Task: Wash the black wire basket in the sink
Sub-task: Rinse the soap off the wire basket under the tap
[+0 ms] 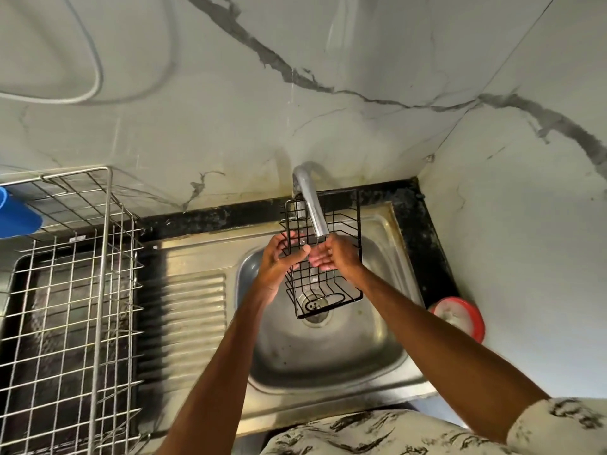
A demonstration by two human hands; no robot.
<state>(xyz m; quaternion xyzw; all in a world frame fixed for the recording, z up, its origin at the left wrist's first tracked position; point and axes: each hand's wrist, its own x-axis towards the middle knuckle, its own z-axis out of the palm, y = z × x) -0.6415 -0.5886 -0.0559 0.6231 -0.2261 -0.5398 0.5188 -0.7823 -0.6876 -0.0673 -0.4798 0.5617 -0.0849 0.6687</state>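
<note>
A black wire basket point(341, 221) is held upright over the steel sink point(377, 326), right under the chrome tap point(312, 205). My left hand point(279, 257) grips the basket's left edge, thumb across the front wires. My right hand point(331, 254) lies against the basket's wire face with fingers straight, palm partly up, just below the spout. The basket's lower end hangs above the drain point(315, 305). I cannot tell whether water is running.
A steel wire dish rack point(75, 290) stands on the left, with a blue plastic item point(16, 215) at its far corner. A ribbed drainboard point(193, 310) lies between rack and basin. A red-rimmed round container point(460, 318) sits at the right wall. Marble-look tiles back the sink.
</note>
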